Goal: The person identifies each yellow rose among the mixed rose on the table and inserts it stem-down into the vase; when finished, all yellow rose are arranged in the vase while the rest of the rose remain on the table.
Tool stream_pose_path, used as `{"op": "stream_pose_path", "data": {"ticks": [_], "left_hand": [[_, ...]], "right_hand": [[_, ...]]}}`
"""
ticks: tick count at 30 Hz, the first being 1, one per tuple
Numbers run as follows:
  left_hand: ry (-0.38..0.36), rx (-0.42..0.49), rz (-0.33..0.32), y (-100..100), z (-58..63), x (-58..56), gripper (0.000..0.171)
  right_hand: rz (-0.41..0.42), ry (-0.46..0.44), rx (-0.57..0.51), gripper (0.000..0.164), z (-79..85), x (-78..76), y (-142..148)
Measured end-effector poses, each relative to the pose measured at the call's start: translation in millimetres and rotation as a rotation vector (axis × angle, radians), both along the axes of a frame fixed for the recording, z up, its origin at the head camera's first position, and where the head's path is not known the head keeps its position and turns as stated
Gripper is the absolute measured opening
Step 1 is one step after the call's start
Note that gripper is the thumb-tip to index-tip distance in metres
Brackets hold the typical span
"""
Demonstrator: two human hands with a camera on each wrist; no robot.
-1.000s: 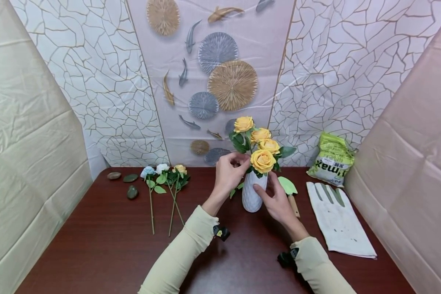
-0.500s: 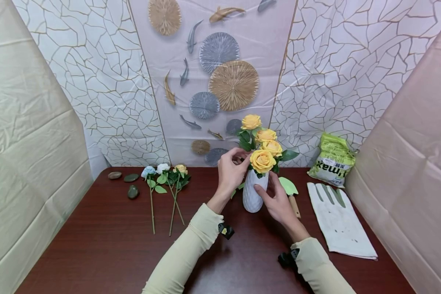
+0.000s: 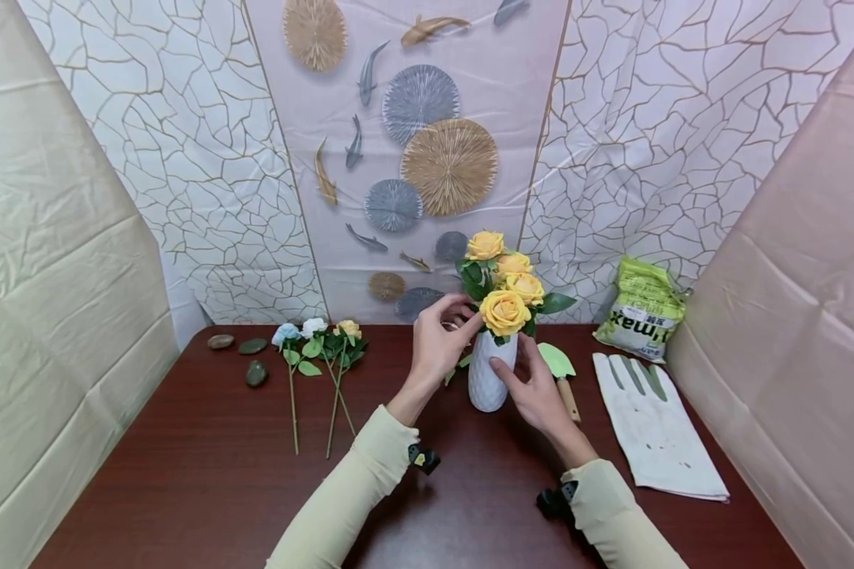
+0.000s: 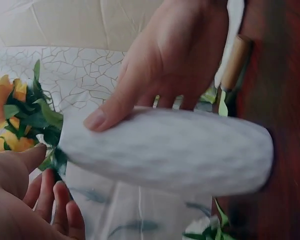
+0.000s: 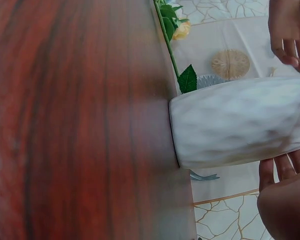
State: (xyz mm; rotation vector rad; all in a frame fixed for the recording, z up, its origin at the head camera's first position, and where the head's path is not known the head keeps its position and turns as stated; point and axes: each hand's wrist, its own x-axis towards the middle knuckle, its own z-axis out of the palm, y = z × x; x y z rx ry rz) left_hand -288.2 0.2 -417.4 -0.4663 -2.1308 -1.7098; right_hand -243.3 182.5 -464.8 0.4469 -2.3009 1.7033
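A white textured vase [image 3: 488, 381] stands upright on the table, holding several yellow roses [image 3: 504, 313] with green leaves. My right hand [image 3: 541, 391] grips the vase from its right side, thumb across the near face and fingers behind. At the vase's mouth, my left hand [image 3: 436, 341] reaches in from the left, its thumb and fingertips touching the green leaves [image 4: 55, 157] under the blooms. In the left wrist view a gap shows between that thumb and the loosely bent fingers. The right wrist view shows the vase's lower part [image 5: 235, 125] on the wooden surface.
Blue, white and yellow roses [image 3: 315, 325] lie at the left. Several smooth stones [image 3: 256, 373] are beyond them. To the right are a green trowel [image 3: 557, 359] with a wooden handle, a white glove [image 3: 658, 438] and a green-and-white bag [image 3: 642, 312]. Another leafy stem lies behind the vase.
The left hand first moved slightly right, then back left and a little down. The top rose shifted right, then lower. My right hand keeps its grip on the vase.
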Motion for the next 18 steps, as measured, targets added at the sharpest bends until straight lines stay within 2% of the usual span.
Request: {"op": "stream_pose_path", "data": {"ticks": [4,6,12,18], "left_hand": [[0.018,0.009,-0.013,-24.3,-9.3,5.8,0.035],[0.017,0.006,0.012,-41.2,-17.7,6.2,0.035],[-0.058,-0.075,0.148,-106.3,-47.0,2.8,0.026],[-0.153,-0.245,0.294,-168.4,-67.5,1.4,0.021]], "right_hand": [[0.005,0.02,-0.004,0.06,0.0,0.1,-0.8],[0.002,0.026,-0.002,0.059,0.2,0.2,-1.0],[-0.005,0.022,0.005,0.06,0.7,0.9,-1.3],[-0.009,0.013,0.002,0.06,1.0,2.1,-1.8]]}}
